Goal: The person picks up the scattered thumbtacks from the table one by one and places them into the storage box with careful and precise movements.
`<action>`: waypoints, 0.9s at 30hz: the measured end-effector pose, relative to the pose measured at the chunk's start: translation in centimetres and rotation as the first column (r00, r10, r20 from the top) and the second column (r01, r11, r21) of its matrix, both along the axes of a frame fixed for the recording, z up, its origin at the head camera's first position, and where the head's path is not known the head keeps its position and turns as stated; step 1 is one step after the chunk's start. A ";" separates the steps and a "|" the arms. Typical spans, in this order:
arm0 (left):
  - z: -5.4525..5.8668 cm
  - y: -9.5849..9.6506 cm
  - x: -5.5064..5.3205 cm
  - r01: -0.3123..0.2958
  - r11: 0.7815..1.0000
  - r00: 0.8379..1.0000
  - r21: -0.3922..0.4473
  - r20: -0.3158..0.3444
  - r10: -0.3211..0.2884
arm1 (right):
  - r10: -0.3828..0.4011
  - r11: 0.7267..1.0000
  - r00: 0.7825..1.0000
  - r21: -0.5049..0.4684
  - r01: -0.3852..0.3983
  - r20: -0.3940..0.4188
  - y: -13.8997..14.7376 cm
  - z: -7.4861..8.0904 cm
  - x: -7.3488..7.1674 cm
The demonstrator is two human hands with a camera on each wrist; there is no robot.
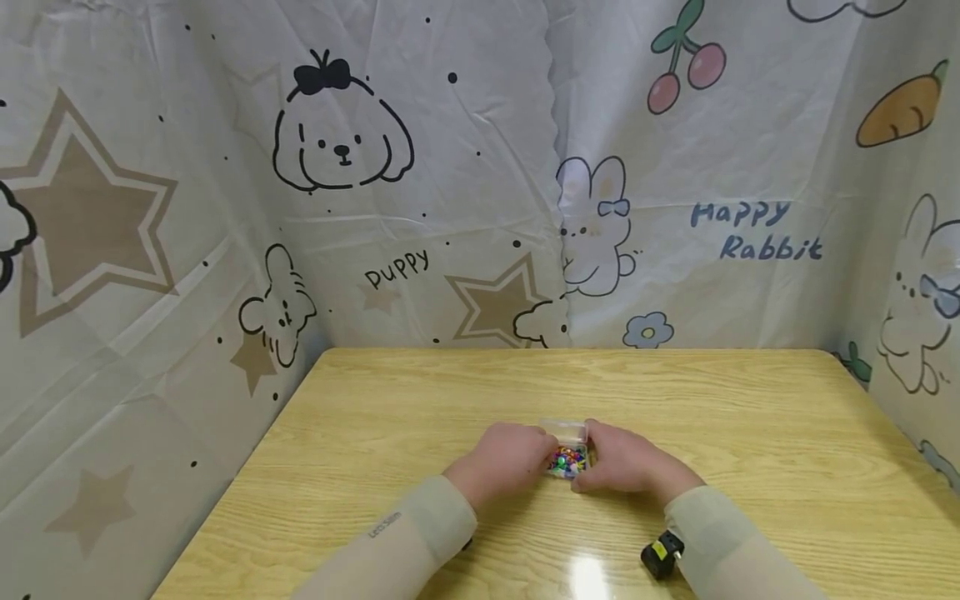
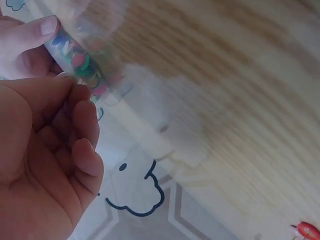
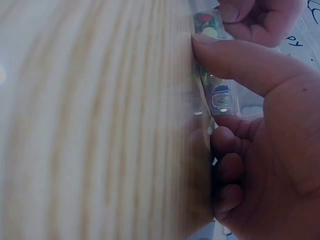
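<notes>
A small clear plastic box point(image 1: 567, 461) full of tiny multicoloured bead-like pieces point(image 2: 78, 61) stands on the table between both hands. Its clear lid point(image 1: 564, 431) is raised along the far side. My right hand point(image 1: 622, 458) grips the box from the right, thumb along the near side and fingers at the far side. On the left, my left hand point(image 1: 510, 458) has curled fingers, with thumb and index fingertip pinching at the box's left edge. Whether a loose piece lies between those fingertips is hidden. The left wrist view shows its other fingers curled beside the palm.
The wood-grain table point(image 1: 420, 400) reaches back to a printed curtain point(image 1: 487, 167), which also hangs along both sides. A small black device point(image 1: 660, 556) with a yellow label is beside the right cuff. Something small and red point(image 2: 308, 231) shows at the left wrist view's corner.
</notes>
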State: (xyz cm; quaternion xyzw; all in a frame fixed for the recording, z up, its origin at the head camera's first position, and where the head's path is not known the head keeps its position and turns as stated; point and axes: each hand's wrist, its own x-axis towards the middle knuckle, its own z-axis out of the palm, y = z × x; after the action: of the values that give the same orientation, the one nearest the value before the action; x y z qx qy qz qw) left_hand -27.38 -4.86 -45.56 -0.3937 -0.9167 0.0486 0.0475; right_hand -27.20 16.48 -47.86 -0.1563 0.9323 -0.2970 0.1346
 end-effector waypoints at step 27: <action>2.9 -8.0 0.3 -0.185 0.980 0.960 0.066 0.227 0.166 | -0.006 1.000 1.000 -0.017 0.006 0.018 0.0 -0.1 0.0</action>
State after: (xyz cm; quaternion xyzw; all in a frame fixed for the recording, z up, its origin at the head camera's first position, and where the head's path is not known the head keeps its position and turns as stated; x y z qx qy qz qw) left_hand -27.03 -12.89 -42.70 -0.3112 -0.9489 -0.0313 -0.0420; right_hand -27.16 16.44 -47.91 -0.1519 0.9291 -0.3066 0.1406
